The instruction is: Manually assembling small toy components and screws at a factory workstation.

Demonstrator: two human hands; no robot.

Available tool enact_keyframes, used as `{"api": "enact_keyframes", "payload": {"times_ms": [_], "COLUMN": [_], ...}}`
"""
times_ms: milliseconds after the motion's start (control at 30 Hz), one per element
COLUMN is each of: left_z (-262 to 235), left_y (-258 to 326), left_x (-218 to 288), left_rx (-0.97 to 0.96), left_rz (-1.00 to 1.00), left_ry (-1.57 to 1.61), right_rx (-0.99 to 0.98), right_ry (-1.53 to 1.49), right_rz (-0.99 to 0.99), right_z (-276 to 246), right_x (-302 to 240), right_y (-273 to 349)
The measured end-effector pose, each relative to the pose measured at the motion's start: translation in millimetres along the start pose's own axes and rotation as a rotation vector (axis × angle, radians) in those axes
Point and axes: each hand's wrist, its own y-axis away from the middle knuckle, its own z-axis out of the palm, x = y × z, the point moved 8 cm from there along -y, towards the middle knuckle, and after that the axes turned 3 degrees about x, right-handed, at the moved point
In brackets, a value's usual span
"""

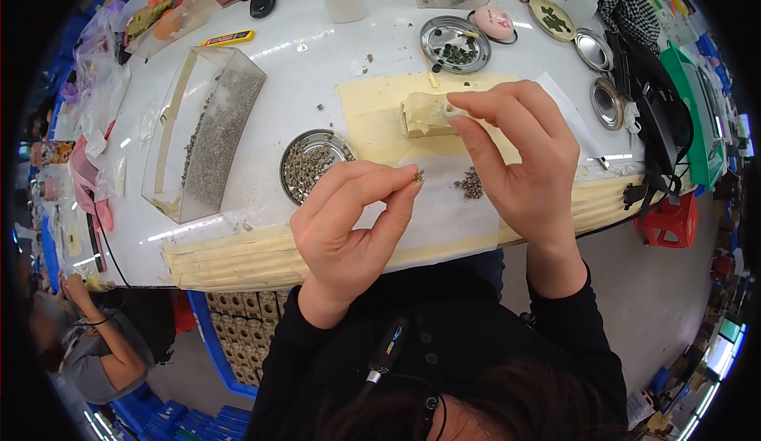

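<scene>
Though hemmed in at far left of the frame by plastic bags (103,68), leaves bare white tabletop (273,100) between the clear bin (177,96) and, left of centre, the round dish (284,173) of small metal parts (307,164); stops below at the taped front edge (230,263), and at far right meets a green tray (682,80). At centre, holds the left hand (345,223) bent inward, with thumb and index fingertips pinching a tiny metal part (418,176). Right of centre, arches the right hand (523,160) beside a small pile (469,183), with thumb and index curved close together at the right end of the taped block (428,116), impossible to tell whether gripping anything.
</scene>
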Motion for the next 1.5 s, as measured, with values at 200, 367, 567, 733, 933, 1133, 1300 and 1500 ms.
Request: {"api": "enact_keyframes", "payload": {"times_ms": [200, 367, 567, 733, 933, 1133, 1300, 1500], "left_z": [-2, 1, 3, 3, 3, 1, 1, 1], "left_y": [0, 0, 2, 0, 1, 2, 1, 0], "left_x": [6, 14, 14, 12, 7, 1, 1, 2], "left_rx": [0.034, 0.063, 0.06, 0.001, -0.049, -0.013, 0.003, 0.005], "left_rz": [0.108, 0.184, 0.217, 0.175, 0.053, 0.013, 0.04, 0.041], "left_ry": [-0.061, -0.16, -0.162, -0.095, -0.031, -0.001, -0.009, -0.009], "right_rx": [-0.223, -0.112, -0.14, -0.28, -0.213, 0.085, -0.022, -0.001], "right_ry": [-0.479, -0.32, -0.436, -0.835, -0.732, 0.035, 0.171, 0.143], "right_rz": [0.32, 0.154, 0.306, 0.727, 0.673, 0.068, 0.022, 0.021], "right_z": [17, 13, 21, 40, 30, -7, 7, 6], "right_x": [-6, -17, -9, 11, 12, 6, 6, 8], "right_y": [20, 20, 26, 49, 43, 7, 1, 1]}}
